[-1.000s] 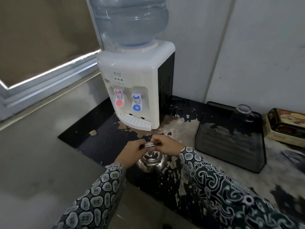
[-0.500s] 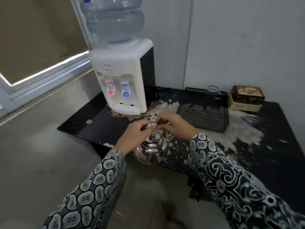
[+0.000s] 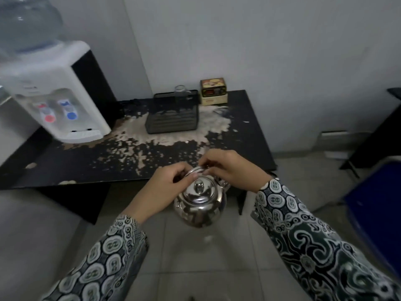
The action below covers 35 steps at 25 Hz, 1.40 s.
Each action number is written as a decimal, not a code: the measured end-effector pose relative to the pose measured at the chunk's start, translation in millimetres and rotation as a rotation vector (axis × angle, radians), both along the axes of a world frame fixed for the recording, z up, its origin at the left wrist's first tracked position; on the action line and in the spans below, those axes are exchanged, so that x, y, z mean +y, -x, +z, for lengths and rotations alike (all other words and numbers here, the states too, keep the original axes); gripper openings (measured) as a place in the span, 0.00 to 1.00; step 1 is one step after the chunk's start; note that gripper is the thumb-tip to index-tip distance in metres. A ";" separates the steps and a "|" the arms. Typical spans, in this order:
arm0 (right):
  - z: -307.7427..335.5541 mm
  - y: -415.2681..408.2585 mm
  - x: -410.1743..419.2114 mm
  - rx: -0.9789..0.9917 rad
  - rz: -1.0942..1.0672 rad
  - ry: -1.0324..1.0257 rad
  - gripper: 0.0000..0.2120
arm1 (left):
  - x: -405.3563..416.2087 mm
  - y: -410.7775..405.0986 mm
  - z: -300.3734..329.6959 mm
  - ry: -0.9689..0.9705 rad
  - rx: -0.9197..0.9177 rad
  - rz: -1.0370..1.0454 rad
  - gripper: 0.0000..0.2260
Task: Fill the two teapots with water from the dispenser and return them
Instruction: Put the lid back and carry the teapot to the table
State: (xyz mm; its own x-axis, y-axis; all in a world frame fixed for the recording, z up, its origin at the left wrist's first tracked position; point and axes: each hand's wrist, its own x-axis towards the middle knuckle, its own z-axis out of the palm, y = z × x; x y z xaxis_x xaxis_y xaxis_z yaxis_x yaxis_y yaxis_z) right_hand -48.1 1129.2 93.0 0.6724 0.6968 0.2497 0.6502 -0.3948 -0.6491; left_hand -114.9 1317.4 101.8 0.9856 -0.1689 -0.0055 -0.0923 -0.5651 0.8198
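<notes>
A shiny steel teapot (image 3: 200, 205) with its lid on hangs in the air over the tiled floor, just in front of the table's front edge. My left hand (image 3: 167, 187) and my right hand (image 3: 230, 168) both grip its thin wire handle from either side. The white water dispenser (image 3: 58, 92) with a red and a blue tap stands at the table's left end, well away from the teapot. Only one teapot is in view.
The worn black table (image 3: 86, 161) carries a dark mesh tray (image 3: 173, 118) with a glass behind it and a small tin box (image 3: 213, 90) by the wall. A blue object (image 3: 377, 205) stands at the right, dark furniture behind it.
The teapot has left the table and come back toward me and to the right, held by both hands. The dispenser now sits farther off at the left.
</notes>
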 end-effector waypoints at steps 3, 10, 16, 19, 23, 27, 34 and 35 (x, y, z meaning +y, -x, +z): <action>-1.9 37.6 -80.8 0.026 -0.061 0.010 0.06 | -76.8 23.7 -0.4 0.000 0.021 -0.077 0.07; 15.6 115.2 -256.8 -0.049 -0.159 0.014 0.07 | -248.6 79.6 14.5 0.075 -0.015 -0.204 0.09; 34.9 174.5 -369.0 -0.099 -0.293 -0.055 0.08 | -357.2 108.5 30.9 0.151 -0.051 -0.368 0.13; 43.6 192.0 -408.6 -0.145 -0.363 -0.072 0.08 | -396.3 111.3 40.0 0.187 -0.076 -0.446 0.13; 54.1 203.6 -459.8 -0.190 -0.421 -0.116 0.07 | -451.8 106.2 50.5 0.258 -0.097 -0.530 0.13; 54.3 203.3 -512.9 -0.129 -0.456 -0.161 0.09 | -512.7 90.6 51.4 0.332 -0.086 -0.568 0.16; 48.8 183.1 -612.8 0.066 -0.462 -0.213 0.08 | -615.2 66.6 39.4 0.329 -0.047 -0.572 0.16; 48.2 182.2 -626.2 0.083 -0.465 -0.217 0.08 | -628.7 63.7 37.8 0.334 -0.038 -0.584 0.16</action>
